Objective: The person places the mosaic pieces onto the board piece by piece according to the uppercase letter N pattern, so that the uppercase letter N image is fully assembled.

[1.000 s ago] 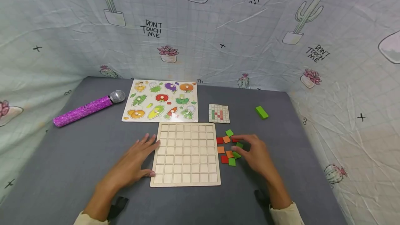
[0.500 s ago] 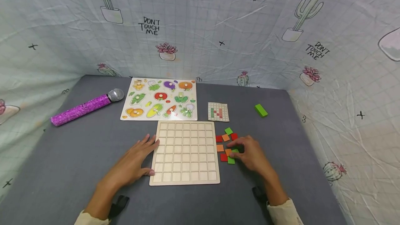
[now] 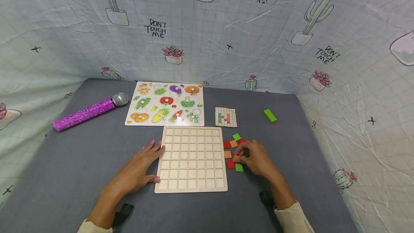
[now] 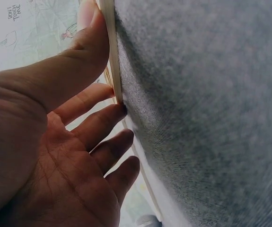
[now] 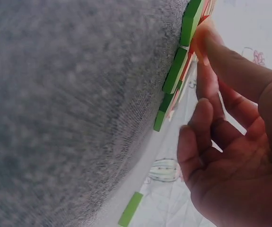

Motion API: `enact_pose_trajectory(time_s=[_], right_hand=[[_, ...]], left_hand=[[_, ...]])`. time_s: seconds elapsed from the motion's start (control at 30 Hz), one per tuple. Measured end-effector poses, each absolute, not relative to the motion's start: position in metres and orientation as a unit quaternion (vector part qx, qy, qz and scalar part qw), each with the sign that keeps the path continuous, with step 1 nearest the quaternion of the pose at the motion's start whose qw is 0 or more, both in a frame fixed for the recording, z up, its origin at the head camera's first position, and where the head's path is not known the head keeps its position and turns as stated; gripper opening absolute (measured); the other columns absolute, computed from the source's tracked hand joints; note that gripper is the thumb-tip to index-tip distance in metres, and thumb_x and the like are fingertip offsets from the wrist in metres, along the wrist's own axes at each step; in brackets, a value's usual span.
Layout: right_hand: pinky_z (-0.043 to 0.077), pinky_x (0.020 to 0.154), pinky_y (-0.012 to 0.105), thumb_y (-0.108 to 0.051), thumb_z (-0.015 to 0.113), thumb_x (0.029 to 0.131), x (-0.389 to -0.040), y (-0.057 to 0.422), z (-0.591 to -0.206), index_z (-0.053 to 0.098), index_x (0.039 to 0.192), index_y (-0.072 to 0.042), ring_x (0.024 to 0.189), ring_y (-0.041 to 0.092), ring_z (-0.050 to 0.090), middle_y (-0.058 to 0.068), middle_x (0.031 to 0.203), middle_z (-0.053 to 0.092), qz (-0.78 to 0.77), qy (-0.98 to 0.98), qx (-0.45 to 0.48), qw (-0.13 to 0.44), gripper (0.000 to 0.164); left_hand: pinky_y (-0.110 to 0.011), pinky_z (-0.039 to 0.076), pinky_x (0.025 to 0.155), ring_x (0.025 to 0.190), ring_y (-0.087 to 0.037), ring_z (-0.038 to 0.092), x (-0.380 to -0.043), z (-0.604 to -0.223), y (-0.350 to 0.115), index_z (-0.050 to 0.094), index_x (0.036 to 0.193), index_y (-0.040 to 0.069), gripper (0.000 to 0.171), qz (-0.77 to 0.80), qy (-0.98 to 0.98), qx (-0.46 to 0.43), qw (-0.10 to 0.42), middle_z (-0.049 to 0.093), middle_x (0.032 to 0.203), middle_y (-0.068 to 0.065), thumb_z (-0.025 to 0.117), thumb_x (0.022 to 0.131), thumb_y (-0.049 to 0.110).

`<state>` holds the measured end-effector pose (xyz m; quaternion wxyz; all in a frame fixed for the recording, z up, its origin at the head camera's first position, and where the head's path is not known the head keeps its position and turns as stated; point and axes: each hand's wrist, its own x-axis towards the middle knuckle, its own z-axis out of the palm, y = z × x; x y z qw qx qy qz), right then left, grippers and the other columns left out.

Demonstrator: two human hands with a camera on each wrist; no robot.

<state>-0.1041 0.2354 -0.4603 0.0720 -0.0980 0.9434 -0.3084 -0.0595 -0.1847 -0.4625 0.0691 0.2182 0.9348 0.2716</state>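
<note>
A pale wooden grid board [image 3: 192,159] lies flat on the grey table. My left hand [image 3: 137,170] rests at its left edge, fingers spread, with the thumb and fingertips touching the rim; the left wrist view shows the thumb [image 4: 86,40] against that edge. To the board's right lies a loose cluster of red, orange and green square tiles. There my right hand [image 3: 257,157] pinches an orange tile [image 3: 237,158] between thumb and index finger. Beside it are a green tile [image 3: 239,168] and a red tile [image 3: 230,164]. The hand partly hides other tiles.
A vegetable puzzle board [image 3: 165,103] sits behind the grid board, with a small pattern card [image 3: 225,117] to its right. A glittery purple microphone [image 3: 87,113] lies at the left. One green block [image 3: 270,115] stands apart at back right. Printed cloth [image 3: 207,46] hangs behind the table.
My right hand has moved slightly left over the tiles, and its thumb and index finger have closed on an orange tile. My left hand stays at the board's edge.
</note>
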Motion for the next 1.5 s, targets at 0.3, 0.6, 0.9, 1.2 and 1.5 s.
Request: enact_pose_trajectory(time_s=[0.3,0.6,0.9,1.2,1.5], right_hand=[[0.042,0.068,0.027,-0.019,0.092,0.082,-0.1,0.229,-0.459,0.076,0.092,-0.021,0.078,0.016,0.051,-0.007,0.08,0.062,-0.324,0.943,-0.08,0.014,0.019],[0.045,0.071,0.027,-0.012,0.092,0.081,-0.098,0.213,-0.455,0.077,0.098,-0.02,0.079,0.016,0.055,-0.007,0.08,0.064,-0.34,0.936,-0.088,-0.003,0.024],[0.045,0.068,0.027,-0.015,0.09,0.086,-0.102,0.197,-0.453,0.075,0.093,-0.021,0.079,0.015,0.055,-0.006,0.079,0.064,-0.344,0.936,-0.074,0.016,0.017],[0.046,0.07,0.03,-0.016,0.089,0.087,-0.108,0.179,-0.45,0.075,0.091,-0.021,0.085,0.016,0.057,-0.007,0.081,0.067,-0.351,0.934,-0.055,0.036,0.015],[0.045,0.063,0.028,-0.014,0.089,0.087,-0.116,0.161,-0.447,0.075,0.089,-0.02,0.071,0.011,0.056,-0.007,0.077,0.067,-0.34,0.936,-0.081,0.036,0.015]], left_hand=[[-0.068,0.038,0.119,0.158,-0.047,0.033,-0.06,-0.463,-0.185,0.045,0.161,0.004,0.098,0.271,0.934,0.22,0.073,0.039,0.17,-0.018,0.094,0.078,0.024],[-0.066,0.039,0.119,0.159,-0.045,0.032,-0.059,-0.463,-0.185,0.044,0.162,0.006,0.099,0.268,0.936,0.212,0.084,0.037,0.171,-0.017,0.093,0.079,0.025],[-0.067,0.039,0.119,0.159,-0.046,0.032,-0.058,-0.464,-0.185,0.044,0.162,0.005,0.099,0.272,0.936,0.209,0.081,0.037,0.172,-0.017,0.093,0.078,0.022],[-0.067,0.039,0.119,0.16,-0.045,0.031,-0.057,-0.463,-0.183,0.044,0.162,0.006,0.099,0.269,0.938,0.202,0.086,0.036,0.172,-0.017,0.093,0.078,0.022],[-0.067,0.037,0.12,0.16,-0.045,0.029,-0.057,-0.463,-0.182,0.043,0.163,0.006,0.099,0.274,0.936,0.198,0.095,0.034,0.173,-0.016,0.093,0.079,0.021]])
